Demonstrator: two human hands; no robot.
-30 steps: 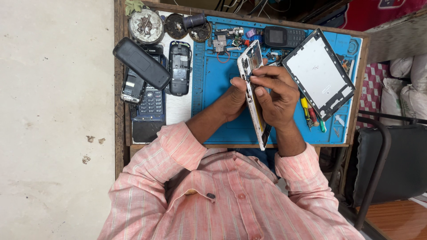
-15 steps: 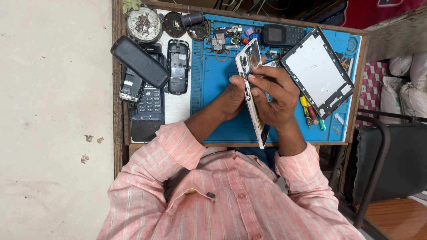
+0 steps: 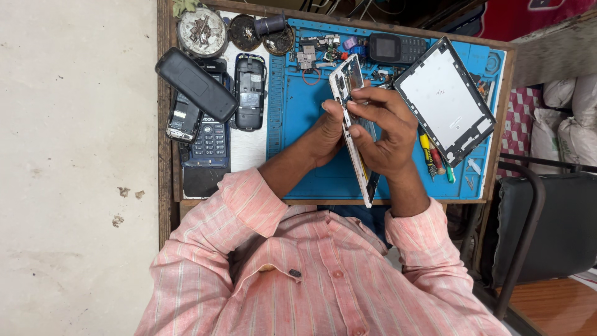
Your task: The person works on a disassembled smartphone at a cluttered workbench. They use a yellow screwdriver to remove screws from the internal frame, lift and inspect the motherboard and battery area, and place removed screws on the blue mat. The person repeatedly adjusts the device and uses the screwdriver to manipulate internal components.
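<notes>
Both hands held the opened white phone (image 3: 352, 127) on edge above the blue mat (image 3: 298, 155): left hand (image 3: 326, 127) gripping at nine o'clock, right-hand fingers (image 3: 364, 111) pinched at its frame. Disassembly looked partway; parts remained inside.

Bright, even daylight, soft shadows, sharp focus throughout, slight wide-angle stretch at the edges.
</notes>
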